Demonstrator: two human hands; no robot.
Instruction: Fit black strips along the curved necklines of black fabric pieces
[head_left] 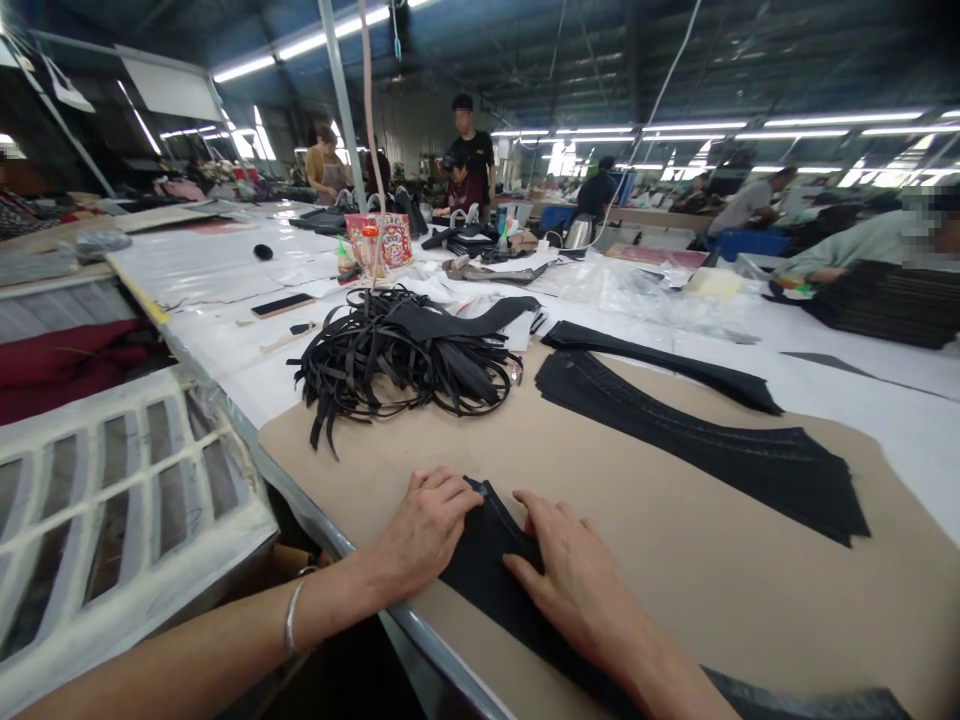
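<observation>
A long, curved black panel (480, 560), leather or fabric by its look, lies on a tan sheet (360, 450) at the table's near edge. My left hand (431, 525) is closed on the panel's far end, fingertips pressed at its upper corner. On the panel's right side rests my right hand (577, 560), its thumb lying on the black surface and its fingers spread along the folded edge. The right forearm hides the middle of the panel. A second black strip (802, 700) shows at the bottom right.
A tangled heap of black strips (405, 355) lies beyond my hands. Stacked curved black panels (697, 430) sit to the right. A white slotted frame (135, 500) stands left of the table edge. Several people work farther back, one beside a dark stack (892, 305).
</observation>
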